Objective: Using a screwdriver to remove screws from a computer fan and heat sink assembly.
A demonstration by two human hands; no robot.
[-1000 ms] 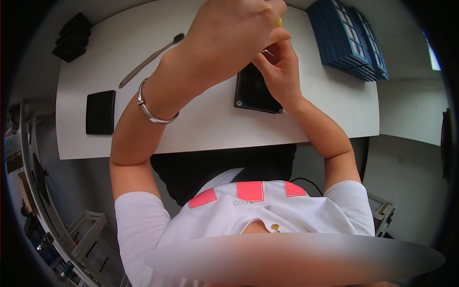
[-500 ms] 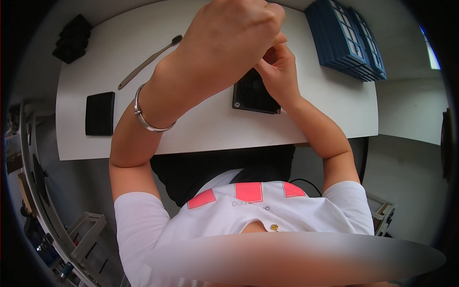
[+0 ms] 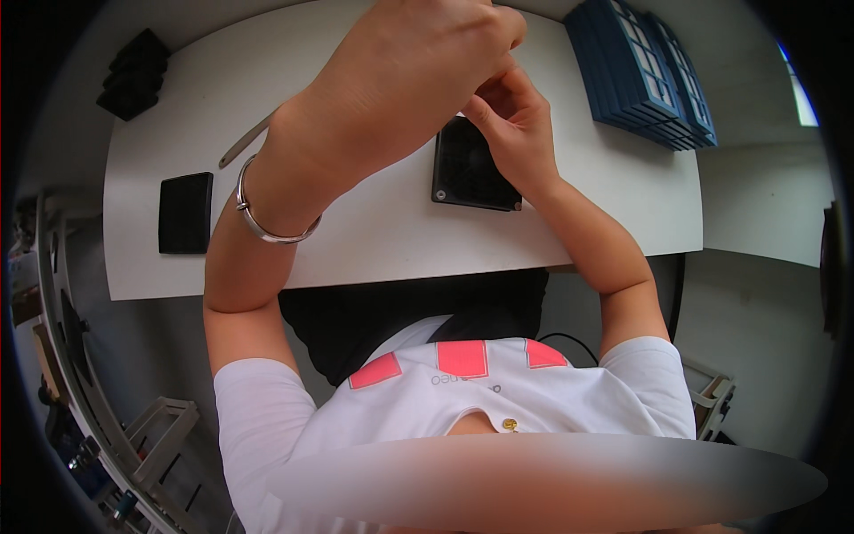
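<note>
My left hand (image 3: 418, 76), with a silver bangle (image 3: 252, 218) at its wrist, is raised over the far middle of the table. Its fingers are curled closed and mostly hidden behind the back of the hand. My right hand (image 3: 523, 133) meets it from the right, thumb and fingers bent together, their tips covered by the left hand. Whatever the two hold cannot be made out. Below them a black square cooling fan (image 3: 471, 173) with metal-ringed corner holes lies on the white table (image 3: 374, 240), partly covered by my hands.
Behind my left forearm shows a brush handle (image 3: 240, 147). A flat black square piece (image 3: 185, 214) lies near the left edge. Black stacked parts (image 3: 133, 76) stand at the far left, blue slatted racks (image 3: 645, 80) at the far right.
My left hand and wrist have shifted slightly left, now covering the brush's bristle end. A bit more of the fan shows. My right hand has barely moved.
</note>
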